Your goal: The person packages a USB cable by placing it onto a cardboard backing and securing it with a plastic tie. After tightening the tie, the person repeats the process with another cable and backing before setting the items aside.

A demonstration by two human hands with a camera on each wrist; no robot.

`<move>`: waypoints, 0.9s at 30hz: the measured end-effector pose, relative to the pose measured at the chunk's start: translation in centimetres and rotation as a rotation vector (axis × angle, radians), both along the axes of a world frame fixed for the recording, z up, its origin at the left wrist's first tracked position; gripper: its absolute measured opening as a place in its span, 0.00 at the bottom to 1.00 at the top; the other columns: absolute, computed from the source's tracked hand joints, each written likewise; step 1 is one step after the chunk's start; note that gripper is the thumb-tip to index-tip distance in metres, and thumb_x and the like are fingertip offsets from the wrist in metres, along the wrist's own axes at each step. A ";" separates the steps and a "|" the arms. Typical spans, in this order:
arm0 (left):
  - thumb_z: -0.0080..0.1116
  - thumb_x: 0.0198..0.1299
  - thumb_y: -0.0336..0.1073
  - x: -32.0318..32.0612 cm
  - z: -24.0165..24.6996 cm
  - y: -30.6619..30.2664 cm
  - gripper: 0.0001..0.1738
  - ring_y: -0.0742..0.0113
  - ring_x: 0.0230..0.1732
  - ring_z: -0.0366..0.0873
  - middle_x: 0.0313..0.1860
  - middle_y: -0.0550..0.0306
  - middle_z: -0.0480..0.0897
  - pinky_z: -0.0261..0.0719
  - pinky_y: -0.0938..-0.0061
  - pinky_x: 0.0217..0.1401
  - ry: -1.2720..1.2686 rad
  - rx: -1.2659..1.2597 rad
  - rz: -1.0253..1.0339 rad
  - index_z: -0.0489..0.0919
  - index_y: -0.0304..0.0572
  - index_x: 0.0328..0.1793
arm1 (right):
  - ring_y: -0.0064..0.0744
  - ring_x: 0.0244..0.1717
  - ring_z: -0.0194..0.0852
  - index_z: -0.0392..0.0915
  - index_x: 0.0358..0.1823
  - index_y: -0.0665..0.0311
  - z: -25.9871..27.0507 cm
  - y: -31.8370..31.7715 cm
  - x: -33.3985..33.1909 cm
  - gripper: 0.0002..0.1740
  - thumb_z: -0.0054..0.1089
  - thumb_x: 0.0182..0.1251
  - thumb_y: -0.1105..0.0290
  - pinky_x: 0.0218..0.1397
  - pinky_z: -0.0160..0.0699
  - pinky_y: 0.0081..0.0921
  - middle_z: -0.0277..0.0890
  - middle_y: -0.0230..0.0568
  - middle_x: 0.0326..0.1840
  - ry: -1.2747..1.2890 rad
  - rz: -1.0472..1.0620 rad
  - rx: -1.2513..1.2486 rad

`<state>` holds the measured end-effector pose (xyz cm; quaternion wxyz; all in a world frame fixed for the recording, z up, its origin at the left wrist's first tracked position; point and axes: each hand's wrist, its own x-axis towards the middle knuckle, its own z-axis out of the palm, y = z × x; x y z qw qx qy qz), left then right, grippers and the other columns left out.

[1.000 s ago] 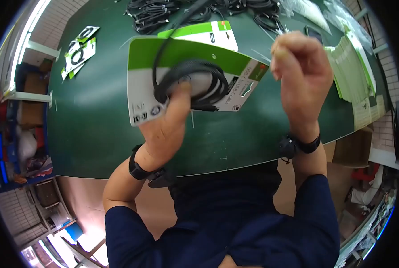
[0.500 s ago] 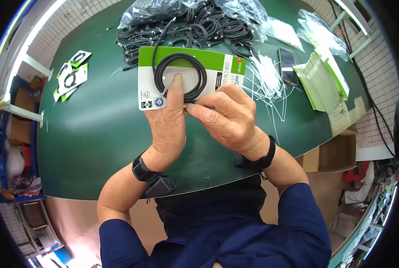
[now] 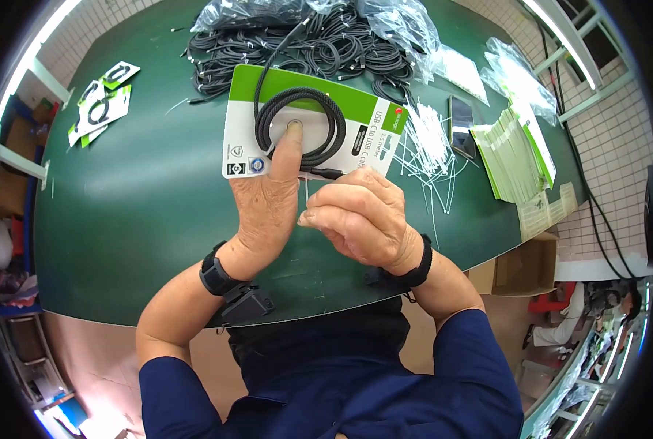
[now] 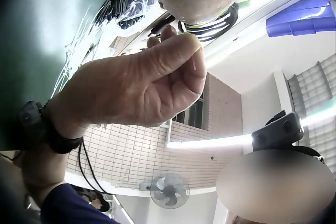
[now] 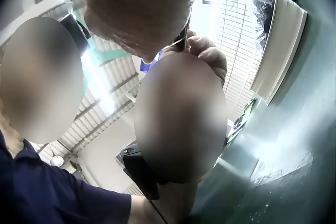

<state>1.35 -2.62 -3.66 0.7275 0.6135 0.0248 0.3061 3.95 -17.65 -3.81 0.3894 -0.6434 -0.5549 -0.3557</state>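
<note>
In the head view my left hand (image 3: 263,212) holds a green and white card (image 3: 359,110) printed "USB-C to USB-C cable". Its thumb presses on the front, inside a coiled black braided cable (image 3: 297,95); its other fingers are hidden behind the card. One cable end sticks up past the card's top edge, and a black plug (image 3: 323,173) lies along the lower edge. Below that edge a thin white cable tie (image 3: 307,190) runs down to my right hand (image 3: 363,216), whose curled fingers and thumb pinch it. The left wrist view shows the right hand (image 4: 136,87) side-on.
A pile of black cables (image 3: 326,47) lies at the back, partly under clear plastic bags (image 3: 403,29). To the right are loose white ties (image 3: 429,139), a phone (image 3: 461,126) and a stack of cards (image 3: 513,157). Several finished-looking cards (image 3: 103,110) lie far left.
My right hand has come from raised at the right to the card's lower edge, then slightly downward with the tie. The left hand keeps hold of the card, now less tilted and blurred.
</note>
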 end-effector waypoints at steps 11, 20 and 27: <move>0.64 0.71 0.32 -0.3 -0.1 -0.1 0.15 0.70 0.43 0.77 0.46 0.57 0.82 0.80 0.71 0.47 -0.003 -0.014 -0.054 0.76 0.35 0.59 | 0.34 0.34 0.77 0.85 0.41 0.62 0.0 0.5 0.8 0.19 0.79 0.48 0.85 0.32 0.77 0.27 0.83 0.37 0.42 0.006 -0.149 -0.045; 0.67 0.72 0.33 -0.2 -0.6 -0.4 0.15 0.73 0.43 0.79 0.46 0.59 0.83 0.81 0.74 0.45 0.011 -0.129 -0.159 0.79 0.35 0.59 | 0.34 0.34 0.74 0.86 0.40 0.62 0.2 0.9 0.6 0.18 0.80 0.48 0.84 0.33 0.75 0.27 0.84 0.36 0.43 0.056 -0.288 -0.062; 0.67 0.73 0.31 -0.3 -1.1 -0.4 0.15 0.75 0.48 0.82 0.51 0.61 0.85 0.82 0.77 0.47 -0.044 -0.306 -0.240 0.80 0.35 0.62 | 0.34 0.34 0.75 0.86 0.40 0.62 0.3 0.6 0.7 0.18 0.80 0.48 0.84 0.32 0.75 0.28 0.86 0.34 0.41 0.019 -0.289 -0.080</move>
